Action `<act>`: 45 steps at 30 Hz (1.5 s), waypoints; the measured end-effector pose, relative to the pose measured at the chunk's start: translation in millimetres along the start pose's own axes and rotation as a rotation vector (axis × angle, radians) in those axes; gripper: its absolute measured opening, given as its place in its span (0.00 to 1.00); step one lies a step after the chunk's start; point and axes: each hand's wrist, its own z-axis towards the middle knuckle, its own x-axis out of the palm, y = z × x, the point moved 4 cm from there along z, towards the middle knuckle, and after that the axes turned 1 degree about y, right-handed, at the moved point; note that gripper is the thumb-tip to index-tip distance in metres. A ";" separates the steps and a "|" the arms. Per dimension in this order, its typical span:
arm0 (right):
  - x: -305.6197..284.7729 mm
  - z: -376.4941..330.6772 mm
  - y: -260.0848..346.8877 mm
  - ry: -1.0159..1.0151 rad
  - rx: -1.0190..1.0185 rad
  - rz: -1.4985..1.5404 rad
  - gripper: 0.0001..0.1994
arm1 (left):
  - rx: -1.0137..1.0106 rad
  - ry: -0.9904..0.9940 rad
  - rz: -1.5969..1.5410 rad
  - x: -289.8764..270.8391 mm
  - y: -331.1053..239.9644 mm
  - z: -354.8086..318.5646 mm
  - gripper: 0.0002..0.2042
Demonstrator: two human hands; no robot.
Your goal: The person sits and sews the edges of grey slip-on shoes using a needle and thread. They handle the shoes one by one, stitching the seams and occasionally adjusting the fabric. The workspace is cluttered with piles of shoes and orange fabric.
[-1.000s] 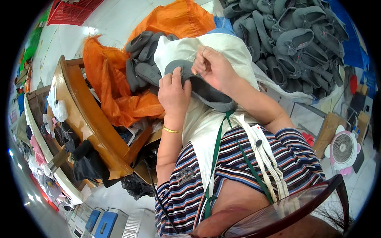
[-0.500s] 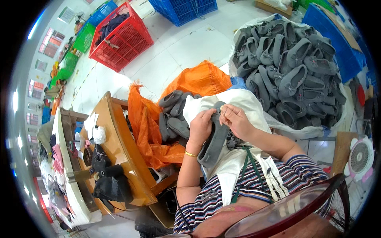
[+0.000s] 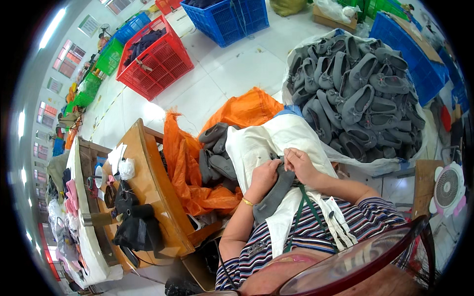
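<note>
A grey fabric slipper shoe [image 3: 274,196] lies over my lap, its heel end toward my body. My left hand [image 3: 265,176] is closed around its upper end. Right beside it, my right hand [image 3: 300,166] is closed in a pinch at the same end of the shoe; what its fingertips hold is too small to make out. White cloth [image 3: 252,143] covers my lap under both hands. To the left, several like grey shoes [image 3: 217,160] lie in an open orange woven sack [image 3: 183,170].
A large white sack [image 3: 382,170] heaped with grey shoes [image 3: 358,103] stands at the right. On my left is a wooden sewing table [image 3: 155,185] with a black machine [image 3: 138,224]. Red [image 3: 158,69] and blue crates [image 3: 229,22] stand farther off; a fan [image 3: 448,187] is at far right.
Both hands and the shoe have shifted down and slightly right, closer to my body. The shoe is turned and more covered by my hands. The whole view has tilted up a little.
</note>
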 end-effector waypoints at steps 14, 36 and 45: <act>20.0 -20.8 13.7 0.105 -0.266 -0.191 0.15 | 0.107 -0.364 0.257 -21.9 -5.1 1.9 0.13; 1.1 -7.4 -21.0 0.086 -0.150 -0.267 0.17 | -0.042 -0.277 0.163 15.5 22.6 -8.6 0.12; -5.6 2.3 -22.7 0.005 -0.111 -0.038 0.18 | 0.060 -0.334 0.432 19.6 32.0 -9.1 0.11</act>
